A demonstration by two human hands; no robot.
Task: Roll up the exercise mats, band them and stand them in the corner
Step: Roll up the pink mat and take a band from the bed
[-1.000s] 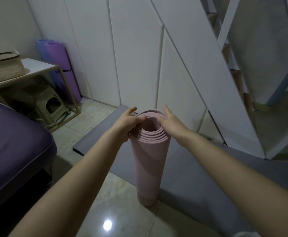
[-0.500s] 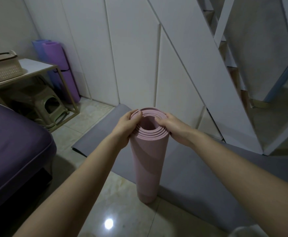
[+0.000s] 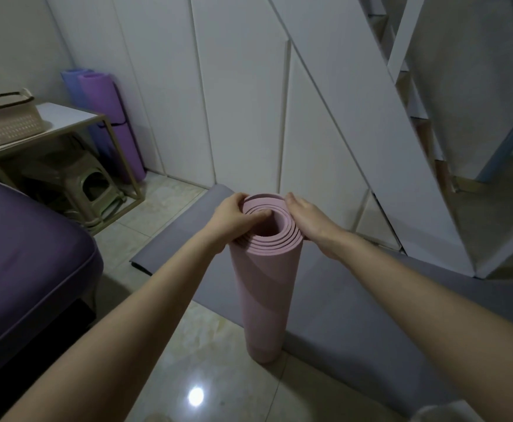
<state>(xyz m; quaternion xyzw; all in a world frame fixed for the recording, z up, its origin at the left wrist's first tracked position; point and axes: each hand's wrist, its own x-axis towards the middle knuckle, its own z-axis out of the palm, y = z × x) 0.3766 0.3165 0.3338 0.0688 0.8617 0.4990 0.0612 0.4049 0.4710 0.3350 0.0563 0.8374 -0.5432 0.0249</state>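
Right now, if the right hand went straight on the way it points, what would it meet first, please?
Set against the top of the pink rolled mat, the right hand points forward. Straight on, it would probably meet the white wall panel first, though depth is unclear.

The pink mat (image 3: 264,293) is showing a matt, smooth, foam-like skin, and its rolled edge is looking soft and layered. The grey mat (image 3: 319,324) is looking just as matt. The floor tiles (image 3: 218,354) are shining glossy and reflecting a lamp. The purple mat (image 3: 112,123) is looking dull and foamy, the basket (image 3: 5,126) perforated plastic, the stool (image 3: 93,184) moulded plastic, the cushion (image 3: 20,254) cloth, the wall panels (image 3: 237,86) smooth.
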